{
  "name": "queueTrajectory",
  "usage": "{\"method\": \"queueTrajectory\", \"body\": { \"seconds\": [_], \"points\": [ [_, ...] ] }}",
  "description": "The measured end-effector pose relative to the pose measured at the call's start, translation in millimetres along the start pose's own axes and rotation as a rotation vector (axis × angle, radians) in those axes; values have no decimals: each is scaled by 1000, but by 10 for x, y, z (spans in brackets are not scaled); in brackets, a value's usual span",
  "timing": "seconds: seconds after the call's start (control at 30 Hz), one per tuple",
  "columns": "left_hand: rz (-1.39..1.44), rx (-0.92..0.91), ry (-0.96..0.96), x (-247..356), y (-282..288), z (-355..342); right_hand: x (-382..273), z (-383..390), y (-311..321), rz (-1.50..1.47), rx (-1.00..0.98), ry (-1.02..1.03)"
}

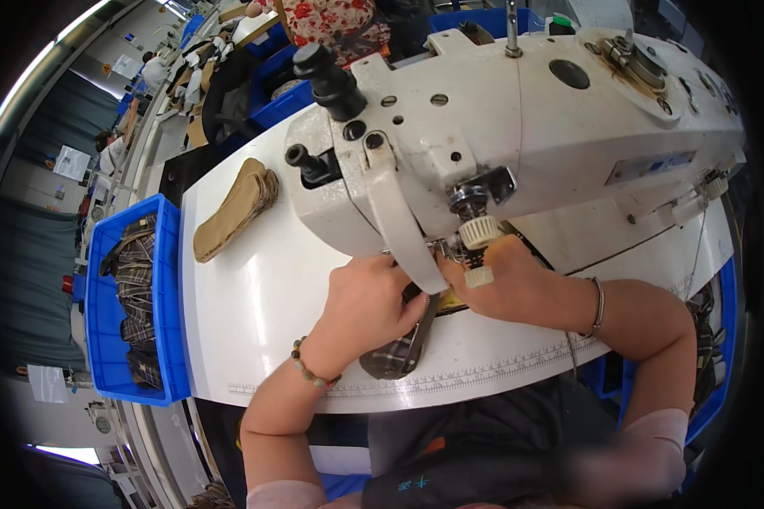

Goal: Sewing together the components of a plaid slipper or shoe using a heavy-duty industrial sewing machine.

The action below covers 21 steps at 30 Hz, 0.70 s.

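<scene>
At the far left of the sewing machine (484, 144), beyond the table, a dark curtain (25, 263) hangs. Nearer to the machine, but also on its left, stands a blue bin (178, 297), in which plaid cloth pieces (136, 280) lie in a row. Between this bin and the machine, a stack of tan sole-shaped pieces (229, 216) rests on the white table (255, 322). Behind the machine, toward its left end, red flowered clothing (331, 25) of another person is seen.

In front of the machine's left end is the left hand (361, 301), with a bead bracelet (301, 365) on its wrist. Its fingers are curled and close together, the thumb reaching toward the machine; their tips are partly hidden, so one cannot tell what they pinch. The plaid piece (389, 356) is just beside this thumb, on the table, in front of the machine's needle end. A printed ruler strip (450, 373) runs along the table edge, in front of the machine.

The right hand (514, 280) is close against the needle end, its fingers bent inward; whether they pinch something, one cannot tell. A metal bangle (600, 305) circles its wrist. To the machine's right front, below the table, another blue bin (726, 356) holds plaid cloth.
</scene>
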State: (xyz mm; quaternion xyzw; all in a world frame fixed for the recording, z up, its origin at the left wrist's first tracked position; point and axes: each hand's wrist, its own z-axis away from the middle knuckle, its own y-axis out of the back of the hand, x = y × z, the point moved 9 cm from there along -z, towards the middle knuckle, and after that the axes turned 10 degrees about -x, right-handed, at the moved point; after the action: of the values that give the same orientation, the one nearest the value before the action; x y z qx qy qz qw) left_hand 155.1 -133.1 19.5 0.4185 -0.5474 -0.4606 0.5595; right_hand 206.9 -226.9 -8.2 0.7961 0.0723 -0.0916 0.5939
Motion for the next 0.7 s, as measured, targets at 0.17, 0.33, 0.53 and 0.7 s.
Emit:
{"method": "queueTrajectory", "body": {
  "seconds": [0.17,0.33,0.53,0.7],
  "points": [
    [18,96,-28,-74,-45,32,98,32,-69,-72,68,6],
    [46,63,30,-220,-97,78,127,29,-86,-169,-44,-135],
    [12,69,-20,-115,-55,90,-103,3,-38,-24,-10,63],
    [-128,54,-32,-108,-95,106,-163,23,-81,25,-25,143]
  ]
}}
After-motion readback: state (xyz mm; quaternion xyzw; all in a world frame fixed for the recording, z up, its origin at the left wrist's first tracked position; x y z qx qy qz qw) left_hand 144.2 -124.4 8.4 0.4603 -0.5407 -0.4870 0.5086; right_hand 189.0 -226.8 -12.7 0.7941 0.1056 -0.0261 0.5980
